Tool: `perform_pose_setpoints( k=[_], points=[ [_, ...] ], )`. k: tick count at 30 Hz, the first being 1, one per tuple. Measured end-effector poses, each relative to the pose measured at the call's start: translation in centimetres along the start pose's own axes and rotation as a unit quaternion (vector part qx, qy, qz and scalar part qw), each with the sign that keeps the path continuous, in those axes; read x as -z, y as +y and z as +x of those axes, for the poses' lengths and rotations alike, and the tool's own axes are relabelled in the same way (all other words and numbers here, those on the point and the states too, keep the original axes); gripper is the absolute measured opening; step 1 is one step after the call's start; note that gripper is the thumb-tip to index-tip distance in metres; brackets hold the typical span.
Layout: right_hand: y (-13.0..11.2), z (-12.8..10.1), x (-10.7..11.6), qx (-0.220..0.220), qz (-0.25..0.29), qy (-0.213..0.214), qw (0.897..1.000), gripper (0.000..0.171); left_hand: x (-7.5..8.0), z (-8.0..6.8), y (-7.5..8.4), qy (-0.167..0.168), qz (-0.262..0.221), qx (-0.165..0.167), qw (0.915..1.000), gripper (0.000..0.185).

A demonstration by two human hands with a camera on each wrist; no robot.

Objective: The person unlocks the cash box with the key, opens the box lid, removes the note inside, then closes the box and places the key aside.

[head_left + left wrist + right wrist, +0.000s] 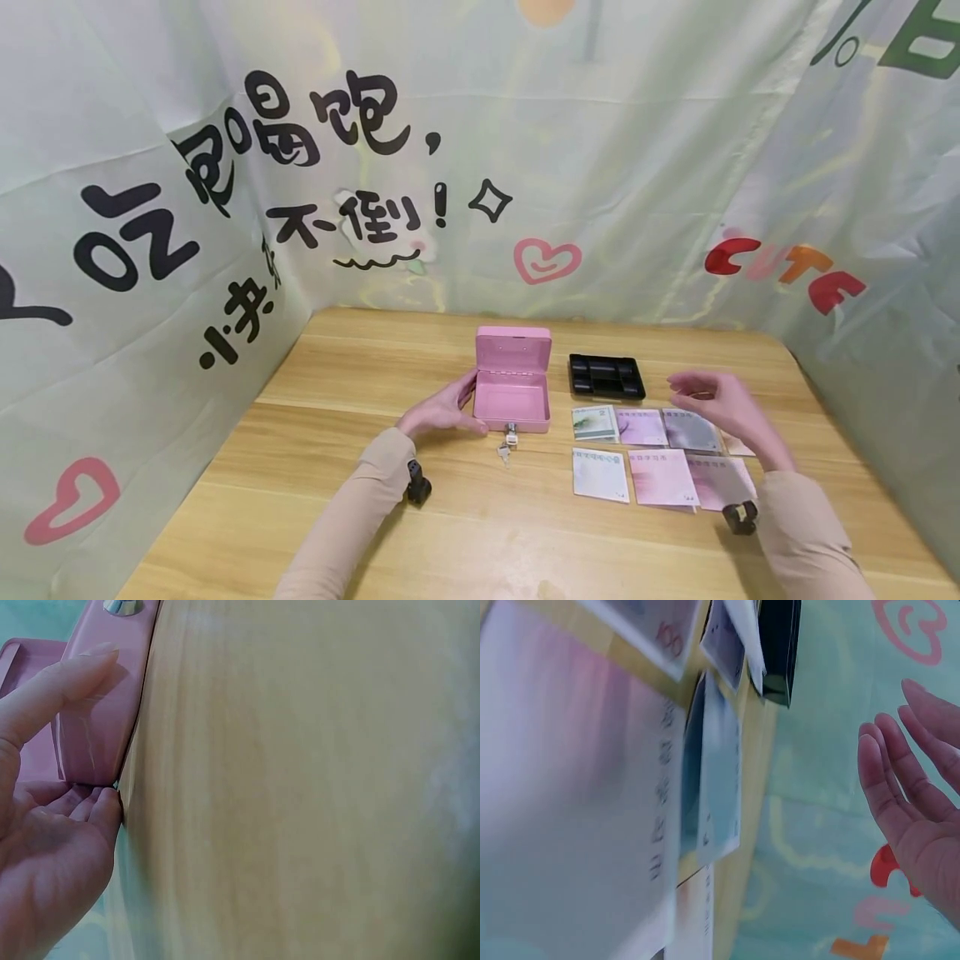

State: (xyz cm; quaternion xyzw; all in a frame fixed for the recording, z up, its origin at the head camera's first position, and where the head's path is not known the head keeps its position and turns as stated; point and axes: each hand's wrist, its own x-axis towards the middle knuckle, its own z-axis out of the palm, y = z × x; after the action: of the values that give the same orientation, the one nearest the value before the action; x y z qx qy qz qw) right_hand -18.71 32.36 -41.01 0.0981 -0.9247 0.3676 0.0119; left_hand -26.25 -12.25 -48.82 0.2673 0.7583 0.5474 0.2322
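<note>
A pink cash box (512, 426) stands with its lid (513, 348) raised and its inside bare. My left hand (446, 410) grips its left end; in the left wrist view the thumb (82, 675) lies along the front wall and the other fingers bend against the side. Keys (504, 452) hang from the lock (512, 434) at the front. Over the back row of folded banknotes hovers my right hand (716, 402), fingers loosely bent and nothing between them. Near its fingertips is the blue-grey note (688, 429); an orange note (738, 442) is partly hidden under the wrist.
A black compartment tray (607, 387) sits behind the notes, right of the box. The front row has a pale blue note (600, 475) and pinkish ones (663, 477). Printed cloth (637, 167) surrounds the wooden table (487, 533) at the back and sides.
</note>
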Motion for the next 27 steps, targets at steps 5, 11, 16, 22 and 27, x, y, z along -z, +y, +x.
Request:
perform_pose_setpoints(
  k=[5, 11, 16, 22, 27],
  points=[
    [-0.9, 1.1, -0.4, 0.008, -0.012, -0.005, 1.000, 0.036, 0.0, 0.0, -0.1, 0.001, 0.000, 0.002, 1.0000, 0.120],
    [-1.8, 2.6, -0.9, 0.002, -0.025, -0.015, 1.000, 0.038, 0.0, 0.0, -0.2, -0.002, -0.006, 0.004, 1.0000, 0.120],
    [-2.2, 3.7, -1.4, 0.014, -0.016, -0.025, 0.999, 0.038, 0.0, 0.1, -0.4, -0.004, -0.004, 0.003, 1.0000, 0.120],
    [-2.5, 4.9, -1.8, 0.026, 0.000, -0.029, 0.999, 0.038, 0.0, 0.0, -0.2, 0.002, -0.006, 0.008, 1.0000, 0.120],
    [-2.4, 5.8, -2.1, 0.037, 0.009, -0.032, 0.999, 0.035, -0.1, 0.0, -0.1, 0.002, -0.004, 0.007, 1.0000, 0.119]
  ],
)
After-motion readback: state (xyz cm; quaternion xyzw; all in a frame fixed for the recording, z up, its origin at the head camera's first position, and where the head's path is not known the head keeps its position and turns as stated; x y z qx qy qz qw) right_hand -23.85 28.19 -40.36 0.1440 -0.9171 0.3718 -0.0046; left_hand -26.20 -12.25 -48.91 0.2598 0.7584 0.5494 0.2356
